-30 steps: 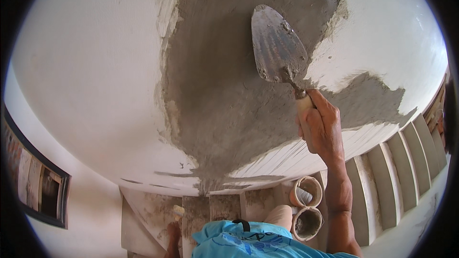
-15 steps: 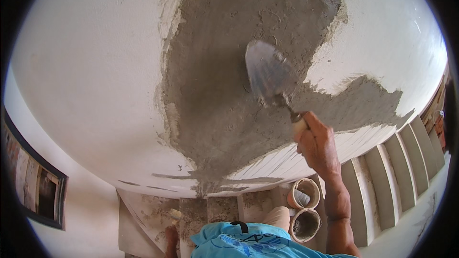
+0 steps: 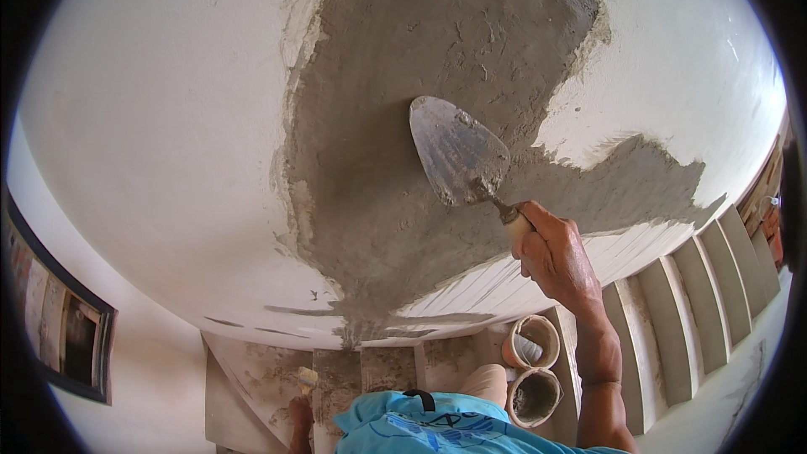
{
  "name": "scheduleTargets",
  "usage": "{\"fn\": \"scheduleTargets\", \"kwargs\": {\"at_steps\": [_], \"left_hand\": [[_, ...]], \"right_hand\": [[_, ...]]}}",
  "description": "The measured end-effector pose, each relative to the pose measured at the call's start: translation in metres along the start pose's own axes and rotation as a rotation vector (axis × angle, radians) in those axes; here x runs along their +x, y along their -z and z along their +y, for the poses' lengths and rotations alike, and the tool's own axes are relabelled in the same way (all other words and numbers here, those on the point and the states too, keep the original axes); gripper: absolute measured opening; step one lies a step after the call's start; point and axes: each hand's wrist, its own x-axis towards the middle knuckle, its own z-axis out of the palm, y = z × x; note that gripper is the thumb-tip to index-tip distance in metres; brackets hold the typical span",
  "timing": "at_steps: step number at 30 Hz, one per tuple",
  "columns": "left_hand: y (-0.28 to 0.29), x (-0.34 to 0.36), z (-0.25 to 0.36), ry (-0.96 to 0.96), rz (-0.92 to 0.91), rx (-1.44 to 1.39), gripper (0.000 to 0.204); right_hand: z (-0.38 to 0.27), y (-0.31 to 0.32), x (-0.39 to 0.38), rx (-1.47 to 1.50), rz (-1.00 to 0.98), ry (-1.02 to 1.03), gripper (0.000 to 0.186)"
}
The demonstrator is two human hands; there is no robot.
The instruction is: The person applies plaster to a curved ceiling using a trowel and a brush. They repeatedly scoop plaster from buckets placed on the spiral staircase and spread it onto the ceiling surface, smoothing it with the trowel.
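My right hand is closed around the pale handle of a pointed masonry trowel. The blade lies against or just over a large patch of wet grey mortar on a white wall, its tip toward the upper left; a smear of mortar clings to the blade. Low at my left side, my left hand seems closed on a brush with pale yellowish bristles; its fingers are small and partly hidden. The mortar patch looks smoother left of the blade and rougher above it.
Two buckets stand by my right leg: one with a greyish-white thing inside, one with grey residue. Stairs climb to the right. Mortar-stained steps lie below the wall. A dark-framed opening is at far left.
The trowel blade has moved a little left and down across the mortar, and my right hand has followed slightly downward. The brush at my left has shifted only slightly.
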Motion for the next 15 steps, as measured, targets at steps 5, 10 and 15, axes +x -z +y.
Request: {"fn": "scheduleTargets", "kwargs": {"at_steps": [5, 10, 15], "left_hand": [[-0.001, -0.003, -0.009, 0.12, -0.006, -0.113, 0.013], [0.009, 0.008, -0.006, 0.152, -0.064, -0.226, 0.034], [0.002, 0.011, -0.008, 0.534, -0.182, -0.6, 0.034]], "right_hand": [[0.0, 0.013, 0.01, 0.101, 0.192, 0.087, 0.017], [-0.001, 0.021, 0.027, 0.02, 0.224, 0.099, 0.017], [0.009, 0.006, 0.002, -0.015, -0.024, 0.06, 0.017]]}}
